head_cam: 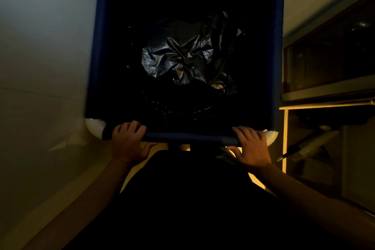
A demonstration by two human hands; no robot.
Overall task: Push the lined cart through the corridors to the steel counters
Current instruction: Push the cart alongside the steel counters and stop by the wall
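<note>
A tall blue cart fills the middle of the dim view, lined inside with a crumpled black plastic bag. Its near rim is a blue padded handle bar with white corner fittings at both ends. My left hand grips the bar near its left end, fingers curled over the top. Near the right end my right hand lies over the bar with its fingers on top and the thumb below. No steel counter is in sight.
A pale wall runs close along the cart's left side. On the right stands a dark glass-fronted cabinet above a lit shelf edge, close to the cart's right rim. Yellow-lit floor shows under the bar.
</note>
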